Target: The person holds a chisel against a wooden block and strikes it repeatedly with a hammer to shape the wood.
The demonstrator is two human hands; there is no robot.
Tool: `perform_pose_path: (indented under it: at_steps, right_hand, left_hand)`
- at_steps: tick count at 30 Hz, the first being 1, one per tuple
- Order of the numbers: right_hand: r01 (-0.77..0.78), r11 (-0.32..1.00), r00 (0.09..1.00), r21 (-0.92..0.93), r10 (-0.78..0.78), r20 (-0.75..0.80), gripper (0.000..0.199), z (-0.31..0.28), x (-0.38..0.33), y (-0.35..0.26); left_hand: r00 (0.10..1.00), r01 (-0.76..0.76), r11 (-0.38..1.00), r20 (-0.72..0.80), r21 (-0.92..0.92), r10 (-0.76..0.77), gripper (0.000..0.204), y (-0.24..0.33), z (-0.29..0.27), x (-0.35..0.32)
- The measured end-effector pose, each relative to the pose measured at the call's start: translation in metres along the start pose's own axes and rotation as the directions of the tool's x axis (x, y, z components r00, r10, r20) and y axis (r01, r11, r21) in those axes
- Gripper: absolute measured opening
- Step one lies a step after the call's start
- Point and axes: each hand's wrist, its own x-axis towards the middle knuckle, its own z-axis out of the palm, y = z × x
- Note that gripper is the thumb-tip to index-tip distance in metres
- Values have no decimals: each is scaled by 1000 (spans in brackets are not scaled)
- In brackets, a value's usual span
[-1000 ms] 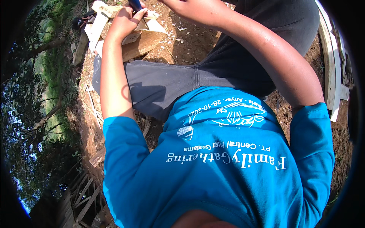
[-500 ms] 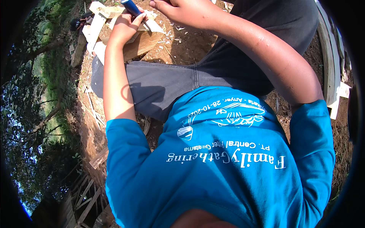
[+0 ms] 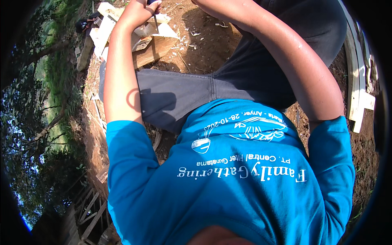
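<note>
My left hand [image 3: 138, 13] is at the top edge, its fingers closed round the blue handle of a chisel [image 3: 156, 23]. Only a bit of the handle shows, and the thin dark blade points down. The blade tip is at a pale, freshly cut wood piece [image 3: 166, 31]; whether it touches cannot be made out. Under that lies a thicker brown wooden block [image 3: 157, 50]. My right hand [image 3: 201, 3] is almost wholly cut off by the top edge, right of the chisel, so its fingers and anything in them are hidden.
My bent legs in dark trousers [image 3: 175, 87] frame the work. Wood chips [image 3: 195, 34] litter the brown soil. Long pale boards [image 3: 356, 77] lie at the right. Another person [image 3: 83, 25] is far off at upper left, with green plants [image 3: 57, 53] along the left side.
Both hands have moved up toward the top edge, the right nearly out of view. The chisel has gone up with my left hand, and its blade stands more upright.
</note>
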Motion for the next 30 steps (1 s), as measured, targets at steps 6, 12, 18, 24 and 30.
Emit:
perform_pose_path:
  at_steps: [6, 12, 18, 24, 30]
  right_hand:
    - [-187, 896, 979, -403, 203, -3, 41, -23, 25, -64]
    - [189, 682, 977, -706, -63, 202, 40, -32, 28, -33]
    - [60, 834, 987, -549, 31, 155, 39, -19, 40, -22]
    - [135, 864, 986, -484, -67, 155, 36, -9, 24, -33]
    - [132, 912, 981, -388, -65, 181, 32, -10, 28, -31]
  left_hand:
    - [981, 190, 917, -37, 351, -189, 49, 37, -29, -32]
    - [998, 69, 987, 1, 144, -70, 45, -9, 6, -16]
    - [1000, -9, 960, -9, -281, 7, 39, -26, 25, -15]
    - [988, -144, 867, -23, -477, 152, 34, -65, 57, -10]
    - [980, -183, 803, -43, -566, 193, 28, -72, 76, -13]
